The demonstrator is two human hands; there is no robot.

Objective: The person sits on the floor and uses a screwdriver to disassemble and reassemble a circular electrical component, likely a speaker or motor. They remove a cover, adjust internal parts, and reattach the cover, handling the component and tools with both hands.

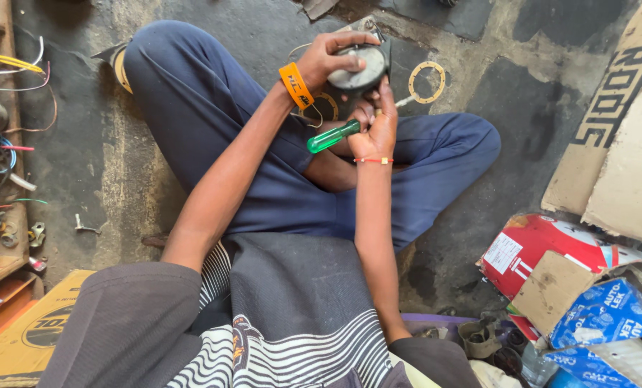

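The gauge (360, 68) — a round, grey-faced unit in a dark housing — sits above your crossed legs, held up in your left hand (332, 57), whose fingers curl over its top edge and face. Your left wrist wears an orange band (296, 85). Your right hand (378, 129) is just beneath the gauge, fingers closed around a screwdriver (333, 136) with a clear green handle; the handle sticks out toward your left forearm, and its tip is hidden behind the hand, so you cannot tell where it meets the gauge. A thin red thread (373, 160) circles your right wrist. On the dark floor just beyond the gauge lies a tan ring gasket (427, 82). Loose wires (12, 68) lie on a wooden board at your left — at your right, torn cardboard boxes (608, 172) and red and blue cartons (551, 251) are heaped.
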